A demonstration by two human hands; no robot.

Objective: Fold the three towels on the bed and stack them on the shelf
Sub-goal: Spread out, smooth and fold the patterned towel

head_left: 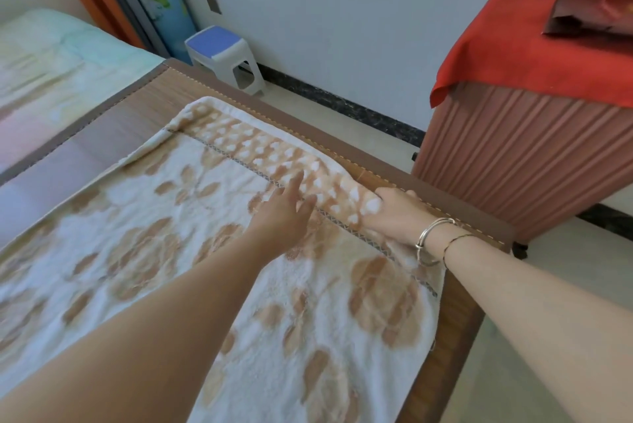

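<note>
- Brown-edged bed carries a cream towel spread flat, filling the view from 9 to 5 o'clock.
- Left hand, grip wide, fingers straight, presses the towel's stitched border at centre.
- Right hand, at 3 o'clock, lies on the towel's spotted edge; fingers hidden, grip cannot be told.

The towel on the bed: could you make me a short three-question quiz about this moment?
1. True or false: the towel is already folded into a small square.
2. Which hand wears bracelets? A left hand B right hand
3. What colour is the cloth draped over the ribbed cabinet?

Key: 1 false, only its far edge is turned over. 2 B. 3 red.
</note>
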